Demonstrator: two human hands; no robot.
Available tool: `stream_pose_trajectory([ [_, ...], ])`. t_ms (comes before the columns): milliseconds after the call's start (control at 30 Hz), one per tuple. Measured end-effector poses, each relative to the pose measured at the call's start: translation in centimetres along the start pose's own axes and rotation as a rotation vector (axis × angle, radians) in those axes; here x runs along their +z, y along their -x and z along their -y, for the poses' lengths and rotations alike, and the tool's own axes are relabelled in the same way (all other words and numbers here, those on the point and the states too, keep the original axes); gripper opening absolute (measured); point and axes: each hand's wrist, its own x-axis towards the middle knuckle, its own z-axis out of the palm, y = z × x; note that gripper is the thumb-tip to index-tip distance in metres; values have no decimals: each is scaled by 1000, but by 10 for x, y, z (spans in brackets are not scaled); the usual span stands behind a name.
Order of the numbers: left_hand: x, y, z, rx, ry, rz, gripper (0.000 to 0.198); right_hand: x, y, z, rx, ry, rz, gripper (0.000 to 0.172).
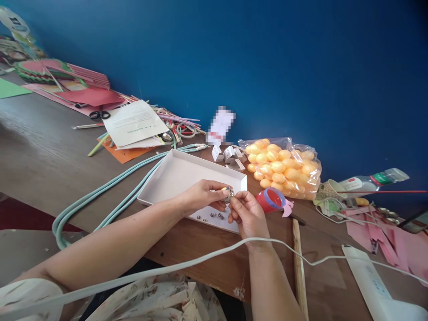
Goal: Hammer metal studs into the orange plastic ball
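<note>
My left hand (209,195) is closed on a shiny round metal ball (228,195), gripped between thumb and fingers above a shallow white box (177,171). My right hand (246,211) meets it from the right, with thumb and index finger pinched at the ball's edge. What sits in that pinch is too small to make out. Several small metal beads (213,215) lie in the near right part of the box, just below my hands. A red cup-like roll with a blue rim (270,200) stands to the right of my right hand.
Behind the box are a clear bag of orange balls (281,167) and small white-labelled pieces (230,154). Pale blue cords (110,187) loop left. Papers (133,122) and scissors (99,115) lie farther left. A white cable (200,256) crosses the foreground. A bottle (364,182) and power strip (371,285) are right.
</note>
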Motion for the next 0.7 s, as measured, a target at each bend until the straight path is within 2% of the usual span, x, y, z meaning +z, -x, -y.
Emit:
stream_pose_trajectory([
  [167, -4, -4, 4, 4, 153, -13, 44, 6, 11, 12, -189, 141, -152, 19],
  [267, -9, -5, 5, -14, 216, -50, 42, 8, 34, 35, -341, 260, -289, 17],
  [367, -11, -4, 5, -38, 230, -53, 38, -1, 66, 58, -430, 544, -459, 22],
  [467, -10, -3, 4, -46, 241, -50, 34, -33, 93, 66, -333, 921, -624, 33],
  [567, -8, -3, 4, -53, 251, -58, 32, -83, 110, 54, -12, 1272, -698, 46],
  [633, -8, -4, 5, -69, 252, -61, 32, -117, 118, 37, 167, 1475, -730, 58],
  [700, -7, -4, 6, -81, 245, -53, 32, -145, 126, 19, 242, 1562, -663, 61],
])
